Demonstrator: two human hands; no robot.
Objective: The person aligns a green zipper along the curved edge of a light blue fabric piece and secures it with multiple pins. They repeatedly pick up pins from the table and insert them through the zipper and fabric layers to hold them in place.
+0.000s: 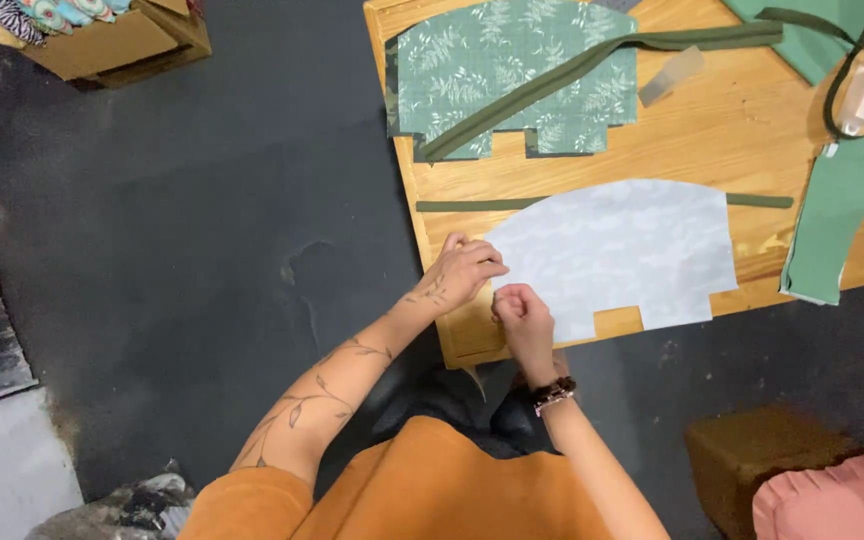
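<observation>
1. Orange fabric [432,490] of the person's clothes fills the bottom edge, closest to the lens, with a pink cushion [837,495] and a brown box-like stool [752,455] off to the right on the dark floor [202,250].
2. Left hand [464,272], on a forearm with a leaf tattoo, sits at the near-left corner of the wooden table [742,120], fingers pinched down on the left edge of the pale grey cut fabric piece [617,250].
3. Right hand [522,308], beaded bracelet on the wrist, is curled tight just beside it, gripping that same edge. Can't tell if anything small is between the fingers.
4. That grey piece lies flat along the table's near edge, over a thin green strip [762,200].
5. Further back: a green leaf-print piece [512,70] of the same shape with a green zipper tape [672,42] across it.
6. Plain green fabric [832,220] hangs off the right side.
7. Top left, a cardboard box [102,45] holds patterned fabric rolls.
</observation>
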